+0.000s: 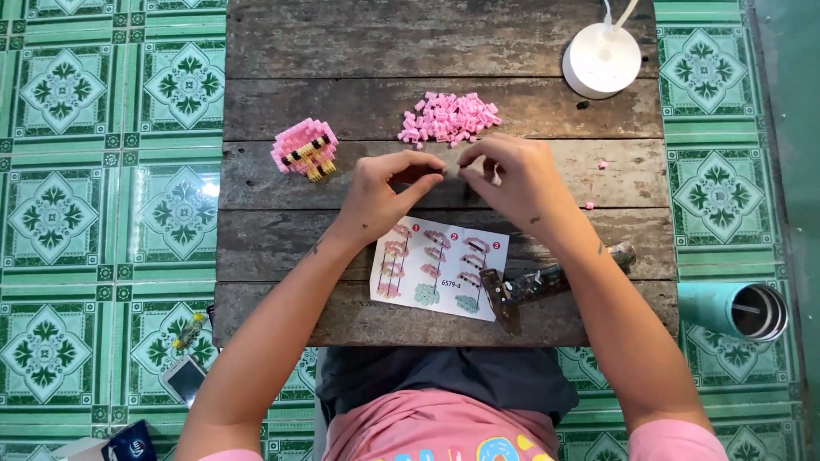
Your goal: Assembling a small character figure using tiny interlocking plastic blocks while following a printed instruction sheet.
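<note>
On the plank desk a pink-and-yellow brick figure stands finished at the left, while a heap of loose pink bricks waits just beyond the hands. Left hand and right hand meet, fingertips pinching one tiny piece above the instruction sheet.

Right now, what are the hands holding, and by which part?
Both hands, left hand and right hand, pinch a tiny piece between their fingertips; too small to tell what it is or which part is gripped.
</note>
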